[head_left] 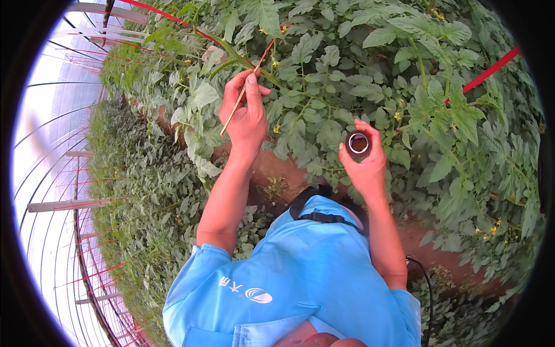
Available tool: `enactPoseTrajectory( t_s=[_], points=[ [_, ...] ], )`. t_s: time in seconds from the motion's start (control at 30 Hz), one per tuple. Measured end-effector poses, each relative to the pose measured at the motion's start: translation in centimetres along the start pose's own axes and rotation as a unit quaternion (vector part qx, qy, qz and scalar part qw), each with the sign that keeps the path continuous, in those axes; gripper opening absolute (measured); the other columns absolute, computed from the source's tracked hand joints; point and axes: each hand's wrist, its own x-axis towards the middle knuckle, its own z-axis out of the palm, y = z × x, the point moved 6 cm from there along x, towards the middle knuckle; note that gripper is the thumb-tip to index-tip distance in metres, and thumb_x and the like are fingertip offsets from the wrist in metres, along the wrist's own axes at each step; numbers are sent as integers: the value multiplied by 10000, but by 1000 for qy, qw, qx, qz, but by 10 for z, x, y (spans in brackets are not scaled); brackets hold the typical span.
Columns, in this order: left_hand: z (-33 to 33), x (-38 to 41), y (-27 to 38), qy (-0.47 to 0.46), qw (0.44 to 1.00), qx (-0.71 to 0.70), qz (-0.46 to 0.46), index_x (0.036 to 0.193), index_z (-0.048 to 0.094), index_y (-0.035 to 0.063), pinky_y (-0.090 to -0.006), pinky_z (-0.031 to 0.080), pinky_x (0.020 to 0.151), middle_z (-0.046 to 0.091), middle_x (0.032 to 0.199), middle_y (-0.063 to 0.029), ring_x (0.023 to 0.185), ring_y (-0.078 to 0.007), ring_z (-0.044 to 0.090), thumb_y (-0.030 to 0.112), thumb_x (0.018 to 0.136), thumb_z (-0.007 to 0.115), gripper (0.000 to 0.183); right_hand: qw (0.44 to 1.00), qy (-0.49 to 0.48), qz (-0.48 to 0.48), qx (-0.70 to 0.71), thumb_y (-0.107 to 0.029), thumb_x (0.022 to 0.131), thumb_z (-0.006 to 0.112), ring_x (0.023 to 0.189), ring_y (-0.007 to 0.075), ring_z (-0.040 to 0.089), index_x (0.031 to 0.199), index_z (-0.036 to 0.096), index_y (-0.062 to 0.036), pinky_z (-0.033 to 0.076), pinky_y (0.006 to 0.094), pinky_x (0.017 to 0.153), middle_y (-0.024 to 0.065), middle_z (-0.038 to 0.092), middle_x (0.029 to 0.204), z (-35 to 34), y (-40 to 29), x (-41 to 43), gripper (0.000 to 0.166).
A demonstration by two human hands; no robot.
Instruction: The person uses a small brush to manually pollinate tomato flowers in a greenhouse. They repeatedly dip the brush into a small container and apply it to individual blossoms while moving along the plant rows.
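Observation:
My left hand (246, 110) pinches a thin wooden stick (233, 112) between thumb and fingers. The stick slants up and right, and its far end looks red. Just beyond the fingertips runs a thick green tomato stem (234, 53); whether the hand touches it I cannot tell. Small yellow tomato flowers (275, 63) hang close to the stick's far end. Lower and to the right, my right hand (368, 169) grips a small dark bottle (359, 142) around its sides. Its uncapped mouth faces up, with a pale ring around it and a dark inside.
Dense tomato foliage (321, 82) spreads ahead and to the right. Red twine (173, 17) runs along the stem, with another red strip (490, 71) at the right. Brown soil (277, 171) shows between plants. Greenhouse hoops and clear film (56, 130) stand at the left.

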Motion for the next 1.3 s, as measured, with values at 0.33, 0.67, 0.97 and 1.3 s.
enactPoseTrajectory(
  t_s=[0.33,0.67,0.97,1.3],
  points=[
    [32,27,-22,-21,998,53,-6,1170,635,-35,-224,515,703,708,885,-54,744,-70,632,164,1096,584,218,999,20,6,-46,-77,807,827,1154,310,701,1215,585,11,566,382,956,178,682,1333,-21,10,-10,483],
    [32,28,-31,-18,996,81,-16,1159,639,-35,-220,510,679,696,844,-42,722,-68,624,183,1096,589,233,998,13,14,-54,-88,809,834,1103,296,716,1211,593,7,575,390,928,187,699,1280,-27,11,-12,478],
    [23,25,-17,-6,999,34,-2,1164,634,-24,-210,480,643,716,954,-56,725,-60,617,191,1096,589,230,999,2,9,-36,-61,816,823,1221,306,675,1259,570,-16,561,381,994,198,646,1371,-25,5,-14,512],
    [19,20,-10,-5,999,38,-2,1169,632,-26,-210,480,637,719,939,-54,717,-61,619,188,1097,588,231,1000,-3,13,-27,-50,817,811,1204,302,682,1255,560,-21,565,373,987,190,642,1377,-22,5,-15,506]
  ],
)
